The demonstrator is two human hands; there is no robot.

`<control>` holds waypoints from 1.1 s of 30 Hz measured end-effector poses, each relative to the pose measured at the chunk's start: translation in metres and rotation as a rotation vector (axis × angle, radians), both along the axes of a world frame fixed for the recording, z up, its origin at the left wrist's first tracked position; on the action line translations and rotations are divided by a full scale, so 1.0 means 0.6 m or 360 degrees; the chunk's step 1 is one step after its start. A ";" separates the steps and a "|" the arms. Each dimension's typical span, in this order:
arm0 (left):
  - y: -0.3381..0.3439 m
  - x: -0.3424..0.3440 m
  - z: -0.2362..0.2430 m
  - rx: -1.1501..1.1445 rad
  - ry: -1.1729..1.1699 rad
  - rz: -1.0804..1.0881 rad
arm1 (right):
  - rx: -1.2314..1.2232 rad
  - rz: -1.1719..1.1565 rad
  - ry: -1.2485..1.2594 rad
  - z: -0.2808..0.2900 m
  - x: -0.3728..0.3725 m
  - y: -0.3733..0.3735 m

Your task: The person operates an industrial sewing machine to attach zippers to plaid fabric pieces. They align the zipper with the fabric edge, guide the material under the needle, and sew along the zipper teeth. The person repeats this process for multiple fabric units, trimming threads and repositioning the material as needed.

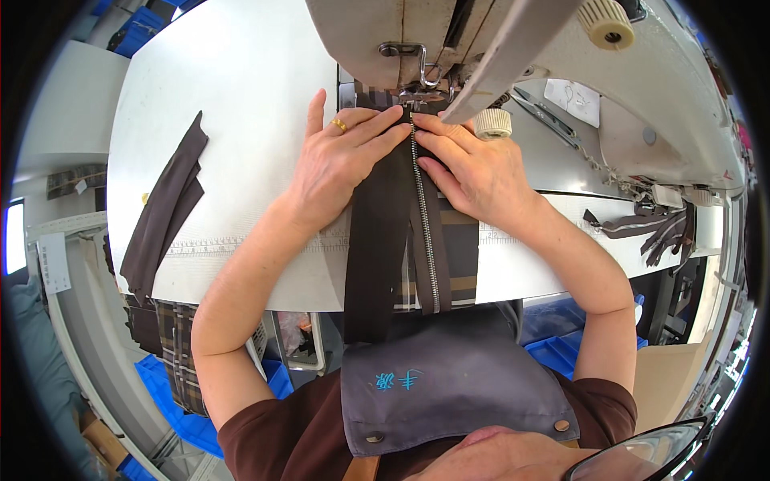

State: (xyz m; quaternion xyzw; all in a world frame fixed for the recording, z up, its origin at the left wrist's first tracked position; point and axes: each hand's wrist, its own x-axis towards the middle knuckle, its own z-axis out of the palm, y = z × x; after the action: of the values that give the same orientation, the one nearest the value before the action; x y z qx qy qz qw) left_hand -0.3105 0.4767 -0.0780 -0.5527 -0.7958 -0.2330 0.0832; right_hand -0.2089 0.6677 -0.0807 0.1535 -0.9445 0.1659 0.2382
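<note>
A dark zipper (425, 224) with metal teeth runs lengthwise from the presser foot (421, 97) of a sewing machine toward me. Beside it on the left lies a long dark fabric strip (375, 240), its near end hanging past the table edge. Plaid fabric (459, 256) shows underneath. My left hand (345, 156) has its fingertips drawn together on the strip's edge near the foot, its little finger lifted away. My right hand (485, 172) rests on the zipper's right side, fingers apart and thumb lower down. What lies beneath the fingertips is hidden.
Dark cut strips (168, 208) lie on the table's left side. Several loose zippers (654, 228) sit at the right edge. The machine head (385, 40) overhangs the far side. Plaid cloth (180, 353) and a blue bin (176, 401) are below the table at left.
</note>
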 end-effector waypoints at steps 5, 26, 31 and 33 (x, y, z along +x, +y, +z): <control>0.000 0.002 0.013 -0.0181 0.0031 -0.0019 | -0.0090 -0.0027 -0.0048 0.003 0.000 0.002; 0.001 0.015 0.005 -0.0167 0.0060 0.0058 | 0.0152 -0.0059 -0.0058 0.006 -0.002 0.005; -0.001 0.013 0.010 -0.0178 0.0043 0.0047 | 0.0173 -0.0070 -0.0078 0.005 -0.001 0.006; 0.002 0.016 0.019 -0.0183 0.0103 0.0069 | 0.0150 -0.0062 -0.0144 0.005 0.002 0.011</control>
State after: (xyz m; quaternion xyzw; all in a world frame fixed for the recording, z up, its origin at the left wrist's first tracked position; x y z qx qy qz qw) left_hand -0.3009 0.4777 -0.0666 -0.5465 -0.8166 -0.1670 0.0819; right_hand -0.2074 0.6742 -0.0777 0.1385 -0.9639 0.1233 0.1910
